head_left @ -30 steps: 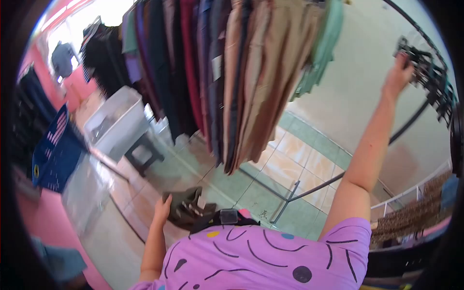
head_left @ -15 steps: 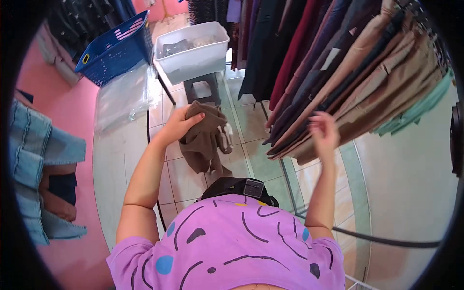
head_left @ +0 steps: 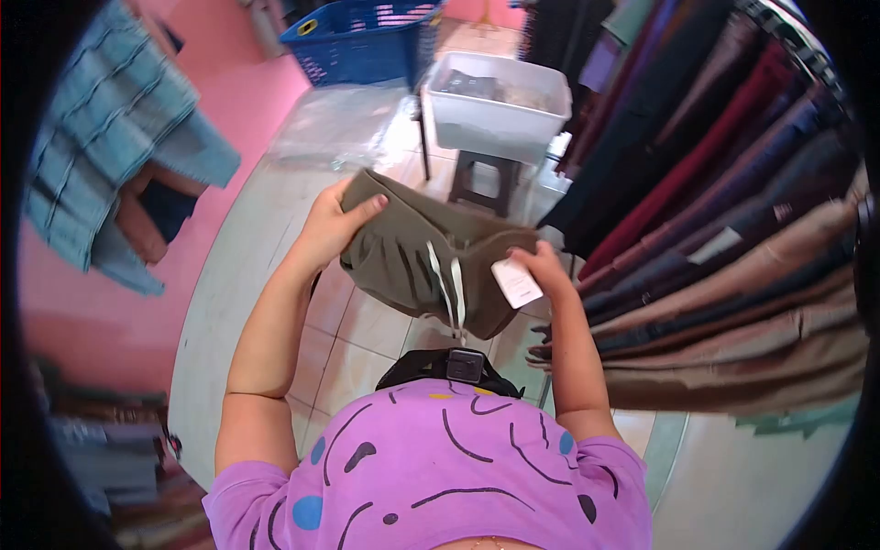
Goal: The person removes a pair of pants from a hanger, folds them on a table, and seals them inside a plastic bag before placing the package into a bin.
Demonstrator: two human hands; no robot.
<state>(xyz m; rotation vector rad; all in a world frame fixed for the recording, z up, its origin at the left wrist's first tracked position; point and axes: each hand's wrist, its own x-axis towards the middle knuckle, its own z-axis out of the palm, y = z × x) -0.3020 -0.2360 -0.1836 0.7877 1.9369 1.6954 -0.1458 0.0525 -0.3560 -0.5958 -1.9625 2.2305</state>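
Observation:
A pair of olive-brown drawstring pants is stretched by its waistband between my two hands, above the tiled floor. My left hand grips the left end of the waistband, thumb on top. At the other end, my right hand is closed on the waistband, close to a white tag that hangs from it. White drawstring ends dangle at the middle front. The lower part is bunched, so leg length cannot be made out.
Hanging trousers fill a rack on the right. Ahead, a white plastic bin stands on a dark stool. Left of it are a blue basket and clear plastic bags. Light-blue denim hangs at the far left.
My right hand has come from beside the hanging trousers to the pants and taken hold of the waistband. The pants, bunched in my left hand before, are now spread wide. The view has turned right.

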